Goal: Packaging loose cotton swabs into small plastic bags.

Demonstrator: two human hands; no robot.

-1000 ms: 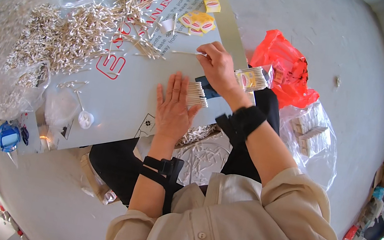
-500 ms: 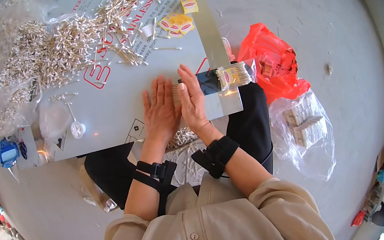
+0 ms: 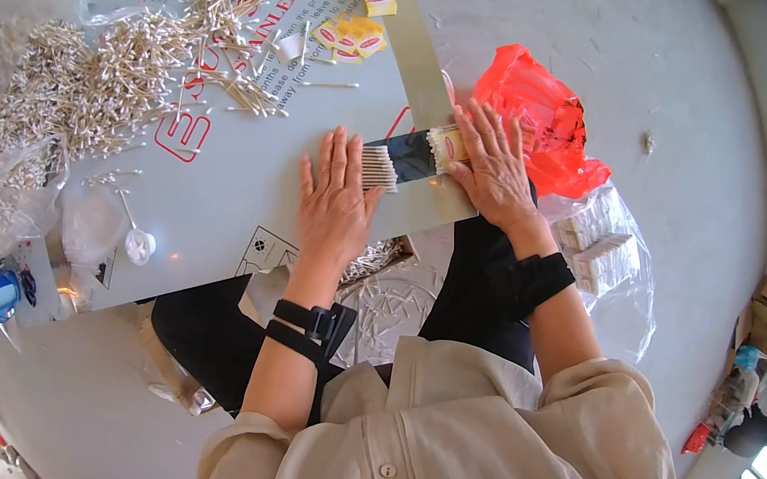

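A short row of cotton swabs (image 3: 378, 169) lies side by side on the metal-sheet tabletop, at the near end of a dark strip (image 3: 407, 155). My left hand (image 3: 336, 199) rests flat beside the row, fingers stretched out, its index finger and thumb along the swabs' left ends. At the table's right edge my right hand (image 3: 497, 177) spreads over a small clear packet of swabs with a yellow label (image 3: 448, 146). The palm and thumb cover part of that packet, and the fingers reach past the table's edge.
A large heap of loose swabs (image 3: 127, 75) spills from a clear bag at the left. Yellow labels (image 3: 352, 34) and a white cup (image 3: 291, 46) lie farther back. A red bag (image 3: 533, 102) and a clear bag of packs (image 3: 606, 262) are on the right.
My right hand has moved right, from beside my left hand to the labelled packet, uncovering the row of swabs. The left hand stays flat near the row.
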